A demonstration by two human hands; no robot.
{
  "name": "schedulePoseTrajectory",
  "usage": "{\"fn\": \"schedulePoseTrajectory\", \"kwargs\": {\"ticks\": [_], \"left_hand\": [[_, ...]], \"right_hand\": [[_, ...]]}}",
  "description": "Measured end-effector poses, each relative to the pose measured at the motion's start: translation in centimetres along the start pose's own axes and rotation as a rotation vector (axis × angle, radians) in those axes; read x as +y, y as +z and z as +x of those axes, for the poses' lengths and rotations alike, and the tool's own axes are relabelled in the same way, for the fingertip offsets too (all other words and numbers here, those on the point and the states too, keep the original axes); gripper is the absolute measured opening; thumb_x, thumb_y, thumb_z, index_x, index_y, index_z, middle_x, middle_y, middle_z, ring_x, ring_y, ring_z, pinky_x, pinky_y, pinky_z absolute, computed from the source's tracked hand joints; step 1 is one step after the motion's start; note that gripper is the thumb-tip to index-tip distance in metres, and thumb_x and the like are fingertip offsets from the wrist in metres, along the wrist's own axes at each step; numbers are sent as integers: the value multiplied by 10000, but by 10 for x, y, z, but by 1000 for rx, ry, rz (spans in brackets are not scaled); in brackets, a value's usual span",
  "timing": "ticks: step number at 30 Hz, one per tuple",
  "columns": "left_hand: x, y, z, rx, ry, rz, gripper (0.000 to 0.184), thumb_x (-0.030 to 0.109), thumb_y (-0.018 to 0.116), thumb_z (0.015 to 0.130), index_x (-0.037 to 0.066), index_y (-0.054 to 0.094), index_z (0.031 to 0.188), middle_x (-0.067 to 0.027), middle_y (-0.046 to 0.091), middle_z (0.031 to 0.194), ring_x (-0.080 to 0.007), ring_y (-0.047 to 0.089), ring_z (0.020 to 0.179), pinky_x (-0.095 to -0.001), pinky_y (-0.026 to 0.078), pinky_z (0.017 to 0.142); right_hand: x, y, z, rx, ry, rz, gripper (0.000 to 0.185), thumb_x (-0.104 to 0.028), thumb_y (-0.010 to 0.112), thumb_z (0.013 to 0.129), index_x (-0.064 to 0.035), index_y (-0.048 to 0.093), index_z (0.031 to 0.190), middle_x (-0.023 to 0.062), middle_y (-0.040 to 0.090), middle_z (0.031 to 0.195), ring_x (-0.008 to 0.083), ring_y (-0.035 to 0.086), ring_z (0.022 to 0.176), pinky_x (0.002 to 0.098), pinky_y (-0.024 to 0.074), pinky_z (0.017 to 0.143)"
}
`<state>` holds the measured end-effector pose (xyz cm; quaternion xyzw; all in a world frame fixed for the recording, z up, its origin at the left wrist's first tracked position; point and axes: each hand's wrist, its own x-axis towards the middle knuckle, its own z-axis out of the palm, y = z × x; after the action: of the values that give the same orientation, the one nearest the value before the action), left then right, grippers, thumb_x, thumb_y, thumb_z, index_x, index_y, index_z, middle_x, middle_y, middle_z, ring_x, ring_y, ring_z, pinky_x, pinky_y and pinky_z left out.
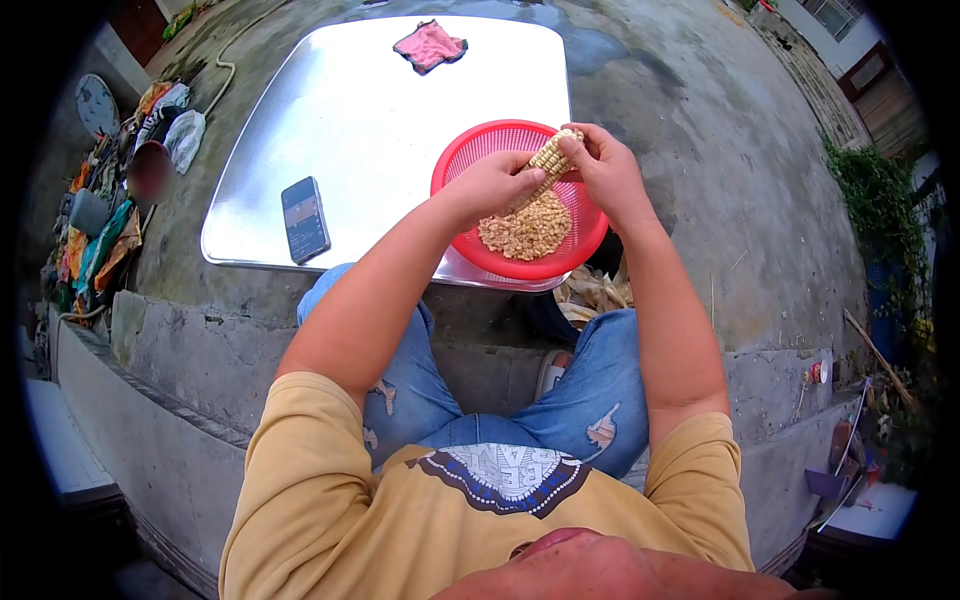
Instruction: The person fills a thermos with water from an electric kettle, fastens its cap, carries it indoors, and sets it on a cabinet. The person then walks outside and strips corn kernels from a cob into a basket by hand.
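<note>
An ear of corn (548, 162) is held in both hands, slanting up to the right above a red plastic colander (592, 238). My left hand (498, 184) grips its lower left end, with the thumb along the cob. Around the upper right end, my right hand (606, 172) is closed, its thumb pressed on the rows of kernels. Loose corn kernels (527, 230) lie heaped in the bottom of the colander beneath the hands. Part of the cob is covered by my fingers.
The colander stands at the near right corner of a shiny metal table (370, 130). A phone (305, 220) lies near the front edge, and a pink cloth (430, 46) at the far side. Corn husks (592, 296) are below the table's right corner. Piled clutter (120, 215) lines the left.
</note>
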<state>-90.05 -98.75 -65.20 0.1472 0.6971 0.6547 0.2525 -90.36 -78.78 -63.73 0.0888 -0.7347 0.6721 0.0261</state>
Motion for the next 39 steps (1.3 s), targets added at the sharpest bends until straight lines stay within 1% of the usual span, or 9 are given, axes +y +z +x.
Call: {"fn": "schedulePoseTrajectory", "kwargs": {"ticks": [10, 13, 16, 22, 25, 28, 31, 34, 39], "left_hand": [[8, 0, -7, -25, 7, 51, 375, 185, 559, 1034, 42, 563, 1380, 2, 586, 943, -86, 540, 779, -271, 457, 661], [5, -1, -5, -14, 19, 22, 343, 177, 607, 1011, 41, 628, 1326, -26, 662, 943, -110, 609, 798, -303, 501, 711], [-9, -2, 5, 110, 213, 305, 338, 223, 633, 988, 49, 658, 1276, -103, 717, 954, -199, 679, 834, -365, 526, 748], [-13, 0, 9, 168, 254, 497, 343, 256, 571, 967, 49, 675, 1221, -186, 721, 912, -325, 703, 838, -426, 534, 782], [-9, 0, 9, 143, 206, 492, 360, 241, 552, 956, 47, 670, 1236, -169, 724, 934, -317, 701, 825, -429, 535, 769], [-2, -2, 4, 83, 80, 327, 385, 226, 558, 1003, 40, 630, 1332, -45, 675, 992, -122, 634, 852, -297, 514, 737], [2, -3, 2, 40, 24, 234, 398, 227, 549, 1027, 49, 607, 1378, -55, 678, 1081, -132, 641, 939, -296, 520, 811], [-6, -3, 4, 57, 60, 166, 358, 258, 544, 1034, 56, 647, 1311, -88, 714, 1038, -166, 680, 894, -335, 542, 790], [-4, -2, 0, 74, 23, -6, 359, 222, 550, 1054, 29, 622, 1349, -74, 699, 1092, -154, 677, 950, -308, 546, 814]], "right_hand": [[-1, 0, 0, 3, 2, 6, 331, -189, 666, 1002, 71, 636, 1205, 107, 701, 1003, 156, 693, 892, 305, 617, 768], [-1, 0, 0, 7, -1, 4, 334, -191, 669, 1000, 71, 637, 1204, 108, 701, 1006, 156, 693, 888, 304, 618, 762], [-2, 1, -1, 13, -5, 1, 332, -192, 671, 999, 70, 640, 1200, 108, 702, 1004, 153, 692, 881, 303, 618, 755], [3, -2, 1, 13, -13, -44, 326, -193, 672, 995, 69, 649, 1188, 104, 706, 974, 147, 693, 855, 301, 613, 744], [6, -2, 2, 11, -15, -55, 328, -197, 675, 993, 69, 652, 1183, 104, 707, 962, 147, 693, 842, 301, 611, 741], [5, -2, 1, 18, -14, -63, 329, -199, 679, 990, 70, 655, 1180, 105, 708, 960, 147, 693, 839, 303, 611, 739], [3, -2, 0, 20, -10, -66, 330, -199, 680, 989, 70, 656, 1179, 105, 708, 959, 147, 693, 841, 303, 611, 737], [3, -2, 0, 16, -15, -76, 334, -200, 682, 989, 69, 654, 1185, 105, 708, 960, 147, 694, 843, 303, 611, 738], [0, -1, -1, 23, -12, -36, 335, -201, 679, 992, 64, 651, 1196, 102, 707, 978, 152, 695, 853, 306, 616, 749]]}}
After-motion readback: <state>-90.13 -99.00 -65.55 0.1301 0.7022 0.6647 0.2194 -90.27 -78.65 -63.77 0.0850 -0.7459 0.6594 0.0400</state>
